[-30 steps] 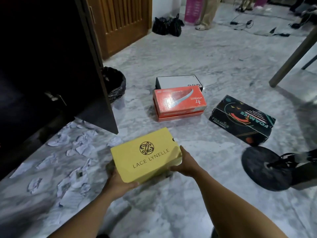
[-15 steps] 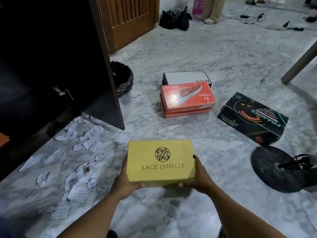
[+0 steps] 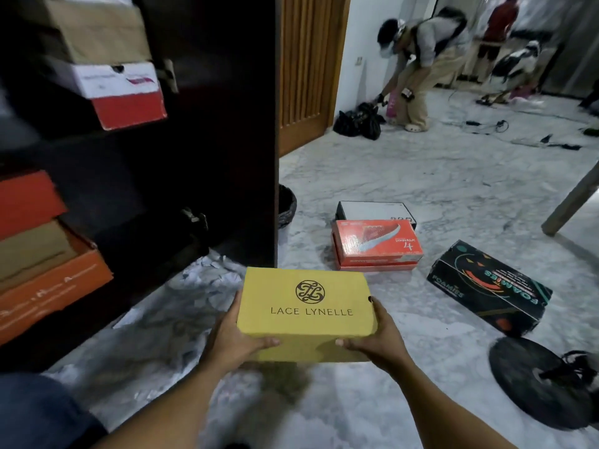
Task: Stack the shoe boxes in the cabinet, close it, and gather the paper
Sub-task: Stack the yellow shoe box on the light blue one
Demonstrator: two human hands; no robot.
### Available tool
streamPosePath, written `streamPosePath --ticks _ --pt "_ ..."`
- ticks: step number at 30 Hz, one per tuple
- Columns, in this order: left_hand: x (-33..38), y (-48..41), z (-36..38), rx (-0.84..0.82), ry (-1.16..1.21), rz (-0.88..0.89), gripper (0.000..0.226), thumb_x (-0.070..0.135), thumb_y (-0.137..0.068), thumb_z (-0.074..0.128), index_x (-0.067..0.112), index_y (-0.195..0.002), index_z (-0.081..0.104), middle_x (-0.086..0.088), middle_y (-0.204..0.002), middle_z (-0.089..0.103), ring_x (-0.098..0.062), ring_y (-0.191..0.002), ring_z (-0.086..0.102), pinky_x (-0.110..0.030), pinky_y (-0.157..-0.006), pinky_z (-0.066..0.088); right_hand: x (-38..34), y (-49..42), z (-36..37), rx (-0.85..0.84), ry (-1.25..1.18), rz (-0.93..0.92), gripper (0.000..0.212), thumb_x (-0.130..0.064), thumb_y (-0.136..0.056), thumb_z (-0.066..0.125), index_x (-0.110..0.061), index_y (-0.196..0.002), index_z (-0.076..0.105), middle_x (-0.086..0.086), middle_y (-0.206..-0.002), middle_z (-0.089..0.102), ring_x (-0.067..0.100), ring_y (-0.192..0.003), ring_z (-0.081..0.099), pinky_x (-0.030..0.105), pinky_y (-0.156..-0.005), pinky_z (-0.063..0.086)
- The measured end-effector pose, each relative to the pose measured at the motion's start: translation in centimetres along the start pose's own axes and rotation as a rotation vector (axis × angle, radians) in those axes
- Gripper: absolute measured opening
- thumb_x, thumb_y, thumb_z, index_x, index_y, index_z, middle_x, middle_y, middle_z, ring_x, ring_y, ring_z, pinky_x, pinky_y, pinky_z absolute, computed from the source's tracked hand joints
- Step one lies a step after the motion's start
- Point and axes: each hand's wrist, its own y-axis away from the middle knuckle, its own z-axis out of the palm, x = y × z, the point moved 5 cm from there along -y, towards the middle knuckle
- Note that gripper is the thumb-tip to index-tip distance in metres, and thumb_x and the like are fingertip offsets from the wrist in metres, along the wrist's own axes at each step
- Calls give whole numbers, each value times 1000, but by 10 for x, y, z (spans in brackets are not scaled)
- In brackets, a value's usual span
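Observation:
I hold a yellow LACE LYNELLE shoe box (image 3: 306, 306) above the floor, level, its lid facing up. My left hand (image 3: 235, 338) grips its left end and my right hand (image 3: 376, 340) grips its right end. On the floor beyond lie a red shoe box (image 3: 376, 246), a white-and-black box (image 3: 372, 210) behind it, and a black FOAMIES box (image 3: 489, 286) to the right. The dark cabinet (image 3: 207, 124) stands open on the left, with several boxes on its shelves (image 3: 107, 79). Torn white paper (image 3: 207, 277) lies scattered at the cabinet's foot.
A black-lined waste bin (image 3: 287, 205) stands behind the cabinet door edge. A round black fan base (image 3: 531, 380) sits at the right. A table leg (image 3: 573, 202) slants at far right. A person (image 3: 421, 59) bends over black bags (image 3: 358, 121) near the wooden door (image 3: 308, 66).
The yellow box has straightened and risen in both hands. My view has lifted and swung left, bringing the cabinet shelves and the far person into sight.

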Motion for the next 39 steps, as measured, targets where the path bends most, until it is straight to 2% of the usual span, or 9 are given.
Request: streamPosePath --ticks 4,9,12,17,20,23,29,33,39 --pt "37 30 -91 120 46 50 152 54 -27 100 39 -154 19 13 -123 63 -13 -118 59 -37 -102 49 -84 17 40 -42 -35 -158 88 -19 -45 101 -37 -116 53 -16 -111 66 5 -105 61 20 -75 54" --pt "95 85 -215 355 35 138 150 55 -31 97 30 -156 19 15 -123 50 -12 -118 49 -25 -93 40 -206 30 91 -97 -63 -374 109 -39 -38 101 -33 -132 46 -11 -117 64 12 -111 61 41 -91 57" --pt "129 110 -277 461 66 189 140 26 -44 98 18 -158 17 16 -127 54 -12 -125 51 -16 -92 38 -281 31 116 -167 -90 -486 125 -41 -41 100 -24 -147 36 -16 -115 59 16 -113 58 39 -94 54" --pt "185 155 -370 730 -141 177 135 61 -39 93 39 -153 24 6 -126 53 -15 -116 48 -33 -102 43 -388 25 154 -239 -159 -629 147 -48 -35 98 -14 -156 20 -6 -129 52 17 -124 50 31 -101 45" --pt "207 170 -415 863 -173 176 143 84 -28 81 46 -152 21 4 -127 54 -18 -116 52 -43 -100 49 -442 29 175 -262 -225 -719 112 -25 -52 96 -14 -147 37 -21 -107 55 2 -101 57 20 -86 47" --pt "218 176 -451 1031 -213 158 140 90 -28 74 43 -151 26 0 -126 55 -21 -116 52 -44 -98 49 -480 19 203 -275 -264 -740 109 -40 -46 96 -20 -139 43 -19 -108 58 6 -102 60 27 -89 52" --pt "228 182 -482 1288 -143 85 112 47 -63 89 16 -153 30 -16 -144 37 -33 -134 38 -45 -108 38 -539 8 265 -372 -367 -771 99 -30 -58 94 -12 -140 42 -16 -106 58 18 -115 57 29 -90 49" --pt "220 169 -508 1390 -173 31 101 39 -75 82 0 -151 28 -18 -145 31 -35 -133 39 -38 -108 35 -567 -7 307 -391 -387 -842 93 -52 -52 94 -25 -132 55 -5 -120 67 19 -115 62 44 -95 55" --pt "214 137 -543 1532 -194 45 98 34 -86 74 4 -156 12 -19 -158 18 -37 -140 33 -40 -107 37 -602 -36 373 -375 -447 -802 74 -24 -76 85 -12 -131 37 0 -117 53 18 -107 55 32 -83 49"
